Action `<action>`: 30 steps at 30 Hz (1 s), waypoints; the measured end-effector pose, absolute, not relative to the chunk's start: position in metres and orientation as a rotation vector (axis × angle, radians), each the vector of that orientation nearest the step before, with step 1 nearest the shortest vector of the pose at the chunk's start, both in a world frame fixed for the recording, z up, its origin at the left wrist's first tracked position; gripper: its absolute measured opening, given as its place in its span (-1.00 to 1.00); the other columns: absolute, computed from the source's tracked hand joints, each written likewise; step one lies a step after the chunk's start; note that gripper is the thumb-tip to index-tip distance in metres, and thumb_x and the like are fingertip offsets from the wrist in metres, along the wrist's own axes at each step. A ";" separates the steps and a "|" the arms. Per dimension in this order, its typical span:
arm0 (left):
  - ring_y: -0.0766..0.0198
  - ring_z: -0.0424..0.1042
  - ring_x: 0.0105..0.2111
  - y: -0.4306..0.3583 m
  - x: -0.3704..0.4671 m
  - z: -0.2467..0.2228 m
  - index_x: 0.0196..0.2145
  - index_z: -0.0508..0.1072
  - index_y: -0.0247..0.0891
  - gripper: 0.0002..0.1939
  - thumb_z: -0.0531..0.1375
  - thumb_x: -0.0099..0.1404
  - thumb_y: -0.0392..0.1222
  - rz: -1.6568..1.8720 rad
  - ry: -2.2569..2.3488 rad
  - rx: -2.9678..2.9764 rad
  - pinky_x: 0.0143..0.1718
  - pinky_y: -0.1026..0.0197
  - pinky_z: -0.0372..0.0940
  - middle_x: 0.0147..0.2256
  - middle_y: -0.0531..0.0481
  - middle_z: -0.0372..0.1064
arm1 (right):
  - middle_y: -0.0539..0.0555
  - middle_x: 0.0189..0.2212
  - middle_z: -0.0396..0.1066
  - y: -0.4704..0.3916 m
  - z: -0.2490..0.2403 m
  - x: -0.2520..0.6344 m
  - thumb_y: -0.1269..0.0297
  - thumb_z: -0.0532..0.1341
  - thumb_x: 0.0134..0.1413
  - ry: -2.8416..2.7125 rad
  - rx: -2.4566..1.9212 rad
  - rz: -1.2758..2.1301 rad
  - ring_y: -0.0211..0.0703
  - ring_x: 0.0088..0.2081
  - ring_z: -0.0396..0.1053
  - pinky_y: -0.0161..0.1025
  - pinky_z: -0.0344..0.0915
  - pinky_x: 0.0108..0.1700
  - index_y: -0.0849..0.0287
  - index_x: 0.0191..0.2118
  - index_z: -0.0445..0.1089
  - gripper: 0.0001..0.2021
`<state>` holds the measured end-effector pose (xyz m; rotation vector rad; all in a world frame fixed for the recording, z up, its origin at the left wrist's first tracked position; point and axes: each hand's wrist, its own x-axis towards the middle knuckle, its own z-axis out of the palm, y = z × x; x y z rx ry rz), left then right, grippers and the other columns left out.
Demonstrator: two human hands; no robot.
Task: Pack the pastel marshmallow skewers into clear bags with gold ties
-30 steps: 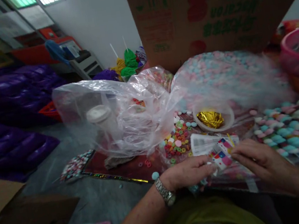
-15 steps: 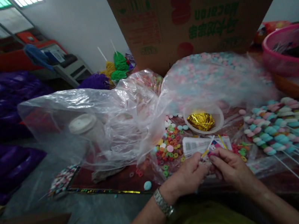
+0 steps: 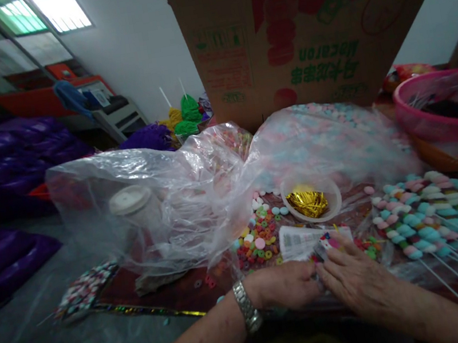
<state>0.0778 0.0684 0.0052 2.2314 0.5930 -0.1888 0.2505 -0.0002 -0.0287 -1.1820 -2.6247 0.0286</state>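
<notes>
My left hand [image 3: 286, 285], with a metal watch at the wrist, is closed at the thumb and fingers on a small clear plastic wrapper [image 3: 320, 251]. Against it lies my right hand [image 3: 354, 276], its fingers together over the wrapper; their tips are partly hidden. Just beyond the fingers shows a printed patch with a cartoon figure [image 3: 327, 241]. A white printed packet [image 3: 296, 242] lies under and behind the hands. Farther back, a clear bowl [image 3: 338, 200] holds gold twist ties [image 3: 309, 203].
Loose ring candies [image 3: 265, 235] lie left of the packet. Candy skewers [image 3: 429, 215] are piled at right, sticks toward me. Large clear bags [image 3: 333, 143] of candy stand before a cardboard box [image 3: 225, 38]. A pink basin [image 3: 439, 103] is at far right, a lidded tub [image 3: 129, 202] at left.
Both hands have drawn lower and closer together. My right hand has turned from a raised pinch to lie flatter, back upward. The white stick and yellow tie above the fingers are less visible.
</notes>
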 end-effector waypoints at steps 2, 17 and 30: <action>0.23 0.34 -0.47 0.063 0.075 0.011 -0.40 0.35 -0.31 -0.89 0.06 0.22 -0.25 -0.260 0.608 2.484 -0.45 0.25 0.23 -0.44 -0.07 0.37 | 0.15 -0.44 0.38 -0.008 -0.040 0.247 0.48 -0.02 0.06 -2.420 -1.320 0.545 -0.02 -0.32 0.34 0.06 0.26 -0.14 0.24 -0.37 0.33 -0.82; 0.35 0.24 -0.48 0.062 0.046 -0.027 -0.58 0.29 -0.31 -0.72 0.06 0.22 -0.13 0.915 1.180 1.405 -0.45 0.34 0.17 -0.53 0.05 0.20 | 0.10 -0.24 0.36 0.160 -0.010 0.267 0.22 0.14 0.19 -2.134 -1.965 0.725 -0.13 -0.19 0.33 -0.10 0.27 -0.13 0.25 -0.29 0.36 -0.82; 0.38 0.19 -0.56 0.067 0.070 -0.026 -0.53 0.36 -0.32 -0.75 0.18 0.05 -0.04 0.903 1.071 0.970 -0.52 0.35 0.10 -0.59 0.08 0.21 | -0.04 -0.52 0.30 0.071 0.018 0.244 0.39 -0.03 0.18 -2.153 -1.565 0.687 -0.26 -0.48 0.26 -0.35 0.17 -0.45 0.16 -0.39 0.22 -0.85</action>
